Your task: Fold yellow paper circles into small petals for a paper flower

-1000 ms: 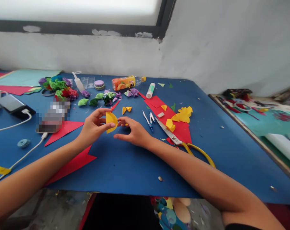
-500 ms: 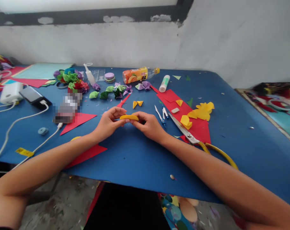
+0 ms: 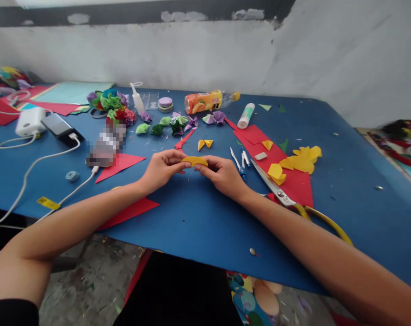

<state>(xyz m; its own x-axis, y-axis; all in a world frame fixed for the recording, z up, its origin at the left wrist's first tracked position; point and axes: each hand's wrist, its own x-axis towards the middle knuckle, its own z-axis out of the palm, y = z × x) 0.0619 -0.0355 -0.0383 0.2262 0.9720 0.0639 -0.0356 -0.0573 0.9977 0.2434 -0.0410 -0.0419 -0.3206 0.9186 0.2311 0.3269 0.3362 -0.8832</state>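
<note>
Folded yellow paper piece (image 3: 194, 160), left of the scissors (image 3: 276, 190), is pinched flat between left hand (image 3: 163, 167) and right hand (image 3: 222, 174), fingertips clamped on its ends, apparently for creasing.

Folded paper piece (image 3: 194, 160) held between left hand (image 3: 163, 168) and right hand (image 3: 222, 175), above worktop (image 3: 198, 222) centre. Scissors (image 3: 276, 192) right of hands; bottle (image 3: 208, 100) behind; phone (image 3: 59, 126) far left.

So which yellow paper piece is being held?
The folded yellow piece, pinched between the left hand and right hand. The other yellow pieces lie on the table.
</note>
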